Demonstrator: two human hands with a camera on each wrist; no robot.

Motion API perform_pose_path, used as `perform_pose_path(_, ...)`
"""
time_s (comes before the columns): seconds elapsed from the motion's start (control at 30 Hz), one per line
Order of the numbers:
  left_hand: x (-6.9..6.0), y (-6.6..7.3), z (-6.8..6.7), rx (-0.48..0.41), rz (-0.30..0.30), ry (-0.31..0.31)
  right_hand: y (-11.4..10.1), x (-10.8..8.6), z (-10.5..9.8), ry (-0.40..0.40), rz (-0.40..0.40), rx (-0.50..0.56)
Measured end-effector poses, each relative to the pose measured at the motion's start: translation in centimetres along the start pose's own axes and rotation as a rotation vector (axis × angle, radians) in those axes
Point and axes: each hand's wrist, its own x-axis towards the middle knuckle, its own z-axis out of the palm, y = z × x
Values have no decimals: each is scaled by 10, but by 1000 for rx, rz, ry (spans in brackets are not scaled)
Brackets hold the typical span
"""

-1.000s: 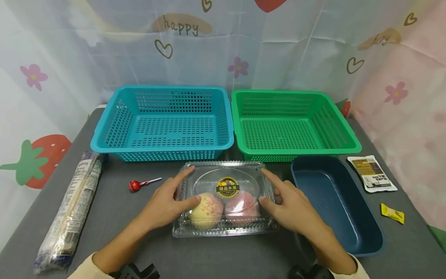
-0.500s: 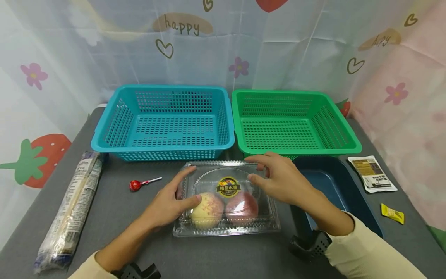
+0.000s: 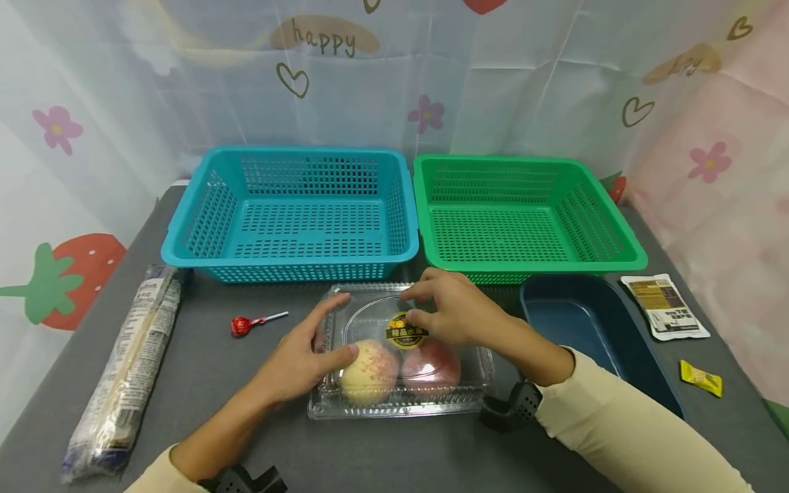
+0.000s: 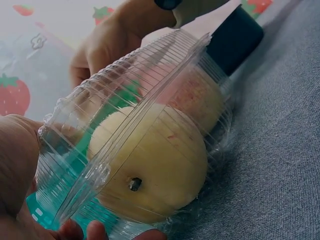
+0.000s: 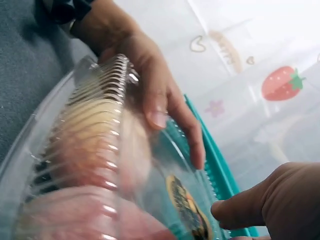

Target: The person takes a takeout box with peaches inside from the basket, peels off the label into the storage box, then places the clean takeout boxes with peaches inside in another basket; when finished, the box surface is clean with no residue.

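A clear plastic fruit box with a ridged rim lies at the table's front middle. Through its lid show a yellow peach-like fruit with red specks and a pink one. My left hand holds the box's left end, thumb and index finger on the lid, other fingers down the side. Over the lid's right half, my right hand has its thumb and forefinger at the round black-and-gold label, partly covering it. In the right wrist view, the right thumb is beside that label.
Behind the box stand a blue basket and a green basket. A dark blue tray is at right, partly behind my right arm, with a white-and-brown packet and yellow candy beyond. A red lollipop and long noodle-like package lie left.
My right hand has left the box's right edge and moved left across the lid to the label. The left hand stays at the box's left end.
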Motion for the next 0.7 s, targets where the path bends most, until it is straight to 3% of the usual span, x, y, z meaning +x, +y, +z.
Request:
perform_pose_path(0.17,0,0,0,7,9,0,-2,-1,10,16,4,-119)
perform_pose_path(0.27,-1,1,-1,15,7,5,-4,-3,13,56,-4,-134)
perform_pose_path(0.6,-1,3,-1,35,-4,5,-5,-3,17,175,-39,-62)
perform_pose_path(0.7,-1,4,-1,32,-8,5,-5,-3,17,188,-28,10)
